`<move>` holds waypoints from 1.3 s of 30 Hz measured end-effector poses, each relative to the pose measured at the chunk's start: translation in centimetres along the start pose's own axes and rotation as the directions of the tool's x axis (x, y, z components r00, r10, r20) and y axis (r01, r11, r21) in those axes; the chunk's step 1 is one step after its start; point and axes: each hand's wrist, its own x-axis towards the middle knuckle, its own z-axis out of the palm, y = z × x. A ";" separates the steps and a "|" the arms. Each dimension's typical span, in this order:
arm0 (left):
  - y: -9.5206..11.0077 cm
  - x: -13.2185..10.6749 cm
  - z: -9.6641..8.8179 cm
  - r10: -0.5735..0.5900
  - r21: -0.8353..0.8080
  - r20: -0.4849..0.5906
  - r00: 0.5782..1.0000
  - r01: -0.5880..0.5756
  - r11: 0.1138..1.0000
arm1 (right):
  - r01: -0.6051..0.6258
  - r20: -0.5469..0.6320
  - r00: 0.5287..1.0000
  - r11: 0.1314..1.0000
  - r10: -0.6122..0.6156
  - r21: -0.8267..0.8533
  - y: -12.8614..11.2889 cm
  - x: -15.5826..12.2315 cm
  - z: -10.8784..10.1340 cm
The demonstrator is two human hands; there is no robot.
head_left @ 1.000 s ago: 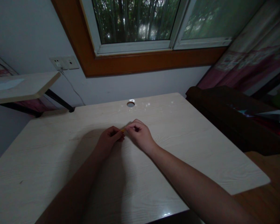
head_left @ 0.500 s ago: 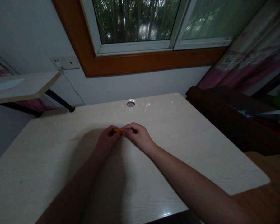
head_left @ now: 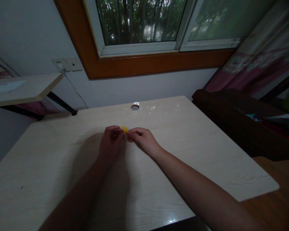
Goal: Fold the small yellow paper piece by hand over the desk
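Note:
Over the middle of a pale wooden desk point(head_left: 62, 166), my left hand point(head_left: 110, 143) and my right hand point(head_left: 144, 141) meet fingertip to fingertip. Both pinch a small yellow piece point(head_left: 125, 129) that sticks up between them. It looks like folded paper, but it is too small to be sure. The fingers of both hands are curled and closed on it. My forearms reach in from the bottom edge of the view.
A round cable hole point(head_left: 135, 107) sits near the desk's far edge. A raised side shelf point(head_left: 26, 88) stands at the left below wall sockets point(head_left: 66, 64). A dark wooden piece of furniture point(head_left: 233, 118) adjoins the desk's right side, under a window point(head_left: 139, 22) and curtain point(head_left: 257, 61).
The yellow piece has turned up and now shows more between the fingertips. Both hands have shifted slightly; the left hand has lifted a little.

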 end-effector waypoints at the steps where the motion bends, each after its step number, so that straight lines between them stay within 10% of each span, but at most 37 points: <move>1: 0.0 0.0 0.0 -0.001 0.042 0.015 1.000 0.000 0.999 | 0.003 0.001 1.000 1.000 -0.003 -0.001 0.0 0.0 0.0; 11: 0.4 0.1 -0.3 0.011 0.195 0.060 0.998 -0.022 0.981 | 0.017 -0.009 1.000 0.997 -0.018 -0.069 0.0 -0.1 0.1; 22: -0.2 0.4 0.0 -0.161 -0.118 -0.024 0.987 0.158 0.980 | 0.012 -0.042 0.999 1.000 -0.013 -0.010 0.6 0.1 0.3; 27: 0.4 0.6 -0.3 -0.311 0.004 0.110 0.944 0.312 0.950 | 0.020 -0.058 0.998 1.000 -0.020 -0.003 0.4 0.1 0.4; 39: 0.7 0.5 -0.4 -0.282 0.149 0.068 0.957 0.270 0.951 | 0.102 -0.053 0.992 0.971 -0.117 -0.217 0.9 -0.1 0.5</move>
